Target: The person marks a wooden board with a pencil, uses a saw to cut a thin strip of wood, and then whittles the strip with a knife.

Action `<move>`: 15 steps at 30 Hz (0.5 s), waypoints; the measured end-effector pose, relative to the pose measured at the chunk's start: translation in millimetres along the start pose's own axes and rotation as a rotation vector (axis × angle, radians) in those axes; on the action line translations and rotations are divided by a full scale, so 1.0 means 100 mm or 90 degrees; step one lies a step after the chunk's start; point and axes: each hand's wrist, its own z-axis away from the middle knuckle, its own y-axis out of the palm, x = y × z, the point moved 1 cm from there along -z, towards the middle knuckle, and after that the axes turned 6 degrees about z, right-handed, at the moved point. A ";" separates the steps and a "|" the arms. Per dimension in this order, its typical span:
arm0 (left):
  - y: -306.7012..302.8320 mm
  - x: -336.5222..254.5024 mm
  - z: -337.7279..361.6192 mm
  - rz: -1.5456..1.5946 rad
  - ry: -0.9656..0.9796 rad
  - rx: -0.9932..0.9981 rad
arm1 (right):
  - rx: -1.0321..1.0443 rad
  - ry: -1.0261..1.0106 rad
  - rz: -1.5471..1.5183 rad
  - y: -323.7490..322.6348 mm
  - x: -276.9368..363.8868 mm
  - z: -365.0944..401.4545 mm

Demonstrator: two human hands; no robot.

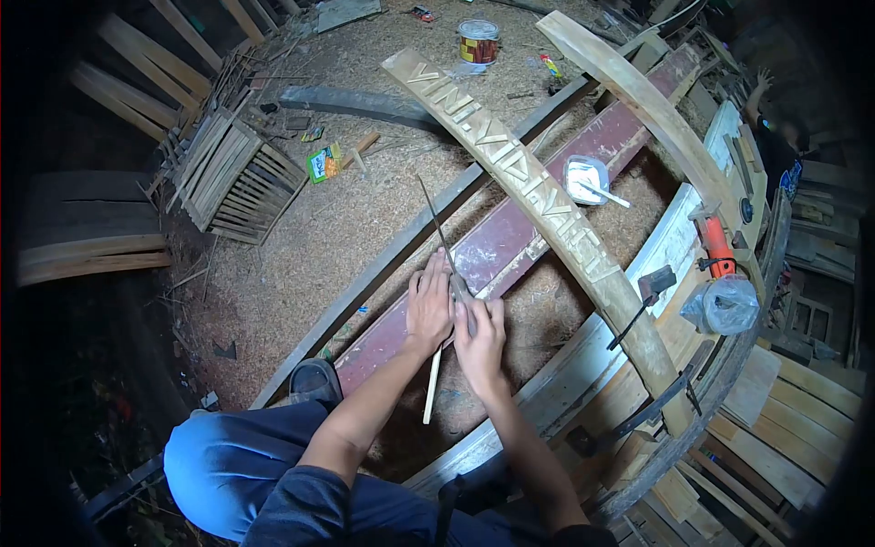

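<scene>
My right hand [478, 337] is closed around the handle of a handsaw [434, 217], whose long thin dark blade is seen nearly edge-on and points away from me. Just left of it, my left hand [428, 305] presses down over a thin wooden strip [432, 387] on the maroon plank [488, 251]. The strip's near end sticks out below the hands towards me; my fingers hide the rest. Across the plank beyond lies a long curved board [583, 239] with raised wooden letters along it.
A tub of white paste [584, 178] with a stick stands on the plank. To the right are an orange power tool [718, 246], a plastic-wrapped container [729, 305] and a black clamp [652, 290]. A paint can [478, 42] and wooden crate [239, 178] sit on sawdust. Another person [779, 137] is at far right.
</scene>
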 end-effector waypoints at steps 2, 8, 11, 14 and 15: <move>-0.04 0.00 -0.03 0.007 0.002 -0.007 | -0.021 -0.024 -0.017 0.03 -0.04 0.01; 0.00 -0.03 -0.03 0.040 0.022 -0.078 | 0.030 0.046 0.036 -0.38 -0.05 0.38; -0.01 -0.05 -0.01 0.063 0.019 -0.076 | -0.020 0.008 0.019 -0.01 -0.02 0.05; -0.04 -0.01 -0.06 0.070 0.026 -0.085 | -0.016 0.018 0.003 0.09 0.03 0.00; -0.02 -0.02 -0.03 0.073 0.019 -0.086 | -0.004 0.020 0.011 -0.01 -0.01 0.13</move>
